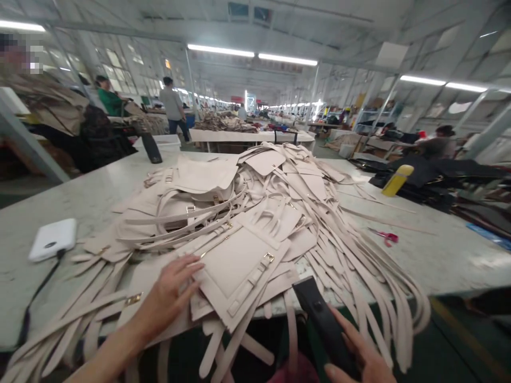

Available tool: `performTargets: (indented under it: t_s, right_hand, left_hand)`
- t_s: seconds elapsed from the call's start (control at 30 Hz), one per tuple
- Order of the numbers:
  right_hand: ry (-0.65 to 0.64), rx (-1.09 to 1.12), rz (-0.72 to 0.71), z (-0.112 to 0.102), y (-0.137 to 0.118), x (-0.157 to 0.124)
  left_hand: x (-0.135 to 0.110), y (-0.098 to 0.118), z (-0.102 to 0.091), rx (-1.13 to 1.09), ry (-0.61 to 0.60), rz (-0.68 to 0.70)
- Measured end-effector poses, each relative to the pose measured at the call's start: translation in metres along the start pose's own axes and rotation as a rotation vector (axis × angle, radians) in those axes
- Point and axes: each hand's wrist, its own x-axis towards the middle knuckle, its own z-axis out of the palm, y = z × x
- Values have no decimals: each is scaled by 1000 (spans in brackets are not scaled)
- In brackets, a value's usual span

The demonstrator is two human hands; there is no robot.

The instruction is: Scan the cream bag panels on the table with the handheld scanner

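My left hand lies with stretched fingers at the left edge of a beige bag panel. This panel has stitched borders, straps and a gold buckle, and it rests on other beige pieces near the table's front edge. In my right hand is a black electric hair clipper, its blade end pointing up and left, close to the panel's lower right side. Behind the panel rises a large heap of beige bag pieces with straps and buckles. Several long beige straps hang over the front edge on the right.
On the pale table lie pink-handled scissors, a yellow bottle and dark bag pieces. A white box with a black cable sits at left, a black bottle farther back. Other people stand and work beyond.
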Motion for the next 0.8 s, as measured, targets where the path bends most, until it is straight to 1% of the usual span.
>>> performTargets:
  t_s: [0.03,0.1,0.13,0.17,0.2,0.27,0.33,0.37,0.43,0.5,0.57,0.63,0.7,0.73,0.77,0.8]
  right_hand:
    - [-77,33,6,4,-4,2]
    - [-203,59,12,12,-15,6]
    - [-235,43,9,16,-21,9]
    - [-249,15,5,19,-27,11]
    - [-252,-20,4,22,-34,14]
    - [-249,-64,4,28,-45,19]
    - [-255,-72,9,36,-52,23]
    - [-253,-64,9,40,-54,25]
    - [-246,-25,11,48,-53,28]
    - [-273,25,17,54,-46,30]
    - [-283,44,6,56,-34,33]
    - [-249,57,-28,54,-19,33]
    - [-207,111,-47,48,-7,30]
    - [-187,146,-39,43,-5,28]
    - [-163,169,-20,38,-5,25]
    - [-131,170,4,31,-8,22]
  left_hand:
    - [-3,10,9,-88,-31,61]
    - [-6,29,24,-177,-112,149]
    - [-5,36,27,-208,-149,167]
    - [-4,42,27,-252,-174,156]
    - [-1,48,24,-313,-184,112]
    - [8,58,8,-483,-177,-15]
    - [20,69,-16,-654,-175,-97]
    - [26,76,-29,-724,-187,-102]
    - [37,94,-54,-880,-260,-75]
    - [46,117,-75,-1075,-376,-51]
    - [55,141,-92,-1277,-487,42]
    - [64,160,-100,-1392,-563,120]
    - [73,164,-101,-1386,-616,115]
    - [76,160,-98,-1335,-608,64]
    - [77,152,-94,-1256,-567,-7]
    - [75,141,-89,-1177,-484,-86]
